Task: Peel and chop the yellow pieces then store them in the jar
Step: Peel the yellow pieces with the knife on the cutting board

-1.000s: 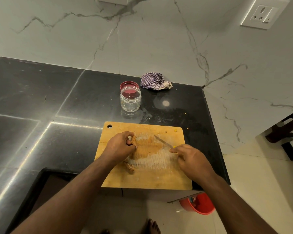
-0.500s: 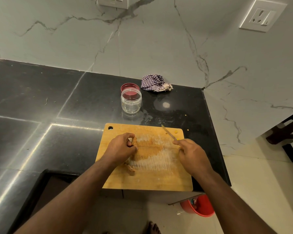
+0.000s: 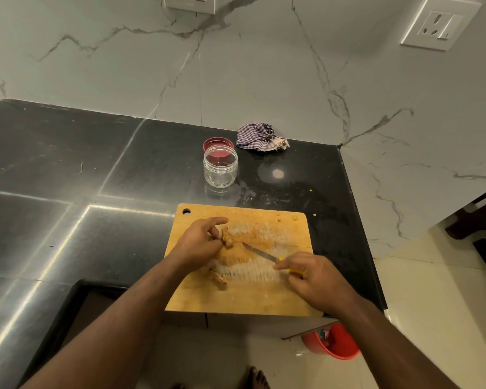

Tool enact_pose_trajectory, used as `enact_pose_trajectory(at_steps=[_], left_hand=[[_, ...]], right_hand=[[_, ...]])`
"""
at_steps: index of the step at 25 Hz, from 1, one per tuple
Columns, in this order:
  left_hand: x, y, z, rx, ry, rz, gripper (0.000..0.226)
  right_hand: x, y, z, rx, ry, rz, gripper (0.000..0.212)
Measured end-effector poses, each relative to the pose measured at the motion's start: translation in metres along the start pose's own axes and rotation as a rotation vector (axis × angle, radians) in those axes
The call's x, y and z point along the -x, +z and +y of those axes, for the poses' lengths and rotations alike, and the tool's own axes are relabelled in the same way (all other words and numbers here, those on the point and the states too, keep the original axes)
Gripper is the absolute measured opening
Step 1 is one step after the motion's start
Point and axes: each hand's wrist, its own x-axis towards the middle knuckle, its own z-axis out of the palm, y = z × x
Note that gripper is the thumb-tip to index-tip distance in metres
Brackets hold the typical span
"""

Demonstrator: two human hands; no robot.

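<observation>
- The yellow piece (image 3: 227, 237) sits on the cutting board (image 3: 264, 299), at the fingertips of the left hand (image 3: 199, 244), so that hand is plainly the nearer one. The right hand (image 3: 310, 276) lies off toward the board's right side.
- The left hand pinches the piece between thumb and curled fingers, with the forefinger stretched out above it. The piece looks upright or slightly tilted, its long axis running roughly away from the person, though it is small and I cannot be sure.
- The right hand is clenched round the yellow handle of the knife (image 3: 260, 252). The blade runs up and to the left, its tip just beside the held piece and over the pale yellowish mash (image 3: 236, 255) spread mid-board.
- The coming cut or scrape turns on this: blade tip and piece are nearly touching, and the left fingers lie right behind the piece, in the blade's line.
- A second lump (image 3: 219, 277) lies on the board nearer the person, between the two forearms.
- The jar (image 3: 220, 169) stands open and looks empty on the bench beyond the board's far edge, well apart from both hands, its red lid (image 3: 216, 143) just behind it; storing is not yet begun.
</observation>
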Motion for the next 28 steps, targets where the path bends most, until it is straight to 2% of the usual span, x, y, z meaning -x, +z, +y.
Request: enact_pose_trajectory(at_steps=[2, 4, 6, 9, 13, 15, 19, 22, 24, 28], left_hand=[[-0.002, 0.001, 0.001, -0.091, 0.019, -0.009, 0.046], [-0.004, 0.005, 0.004, -0.166, 0.039, 0.007, 0.040], [-0.004, 0.010, 0.005, -0.189, 0.028, 0.068, 0.033], [-0.002, 0.015, 0.007, -0.215, -0.021, 0.150, 0.026], [0.001, 0.018, 0.012, -0.160, -0.087, 0.113, 0.042], [0.001, 0.016, 0.012, -0.180, -0.071, 0.053, 0.053], [-0.001, 0.009, 0.014, -0.224, -0.049, -0.088, 0.060], [-0.003, 0.007, 0.015, -0.228, -0.053, -0.127, 0.057], [-0.003, 0.008, 0.016, -0.216, -0.068, -0.123, 0.054], [-0.001, 0.018, 0.019, -0.143, -0.088, -0.065, 0.057]], right_hand=[[0.003, 0.002, 0.006, 0.012, 0.031, 0.012, 0.023], [0.002, -0.001, 0.009, 0.020, 0.081, 0.129, 0.028], [0.001, -0.002, 0.002, -0.090, 0.129, 0.209, 0.035], [0.001, 0.010, -0.016, -0.337, 0.173, 0.203, 0.042], [-0.001, 0.026, -0.037, -0.738, 0.361, 0.211, 0.039], [0.001, 0.030, -0.046, -0.877, 0.396, 0.172, 0.040], [0.002, 0.035, -0.054, -0.856, 0.381, 0.204, 0.038], [0.002, 0.033, -0.056, -0.842, 0.406, 0.194, 0.033], [0.003, 0.034, -0.057, -0.710, 0.390, 0.145, 0.034], [0.006, 0.041, -0.065, -0.373, 0.286, 0.113, 0.052]])
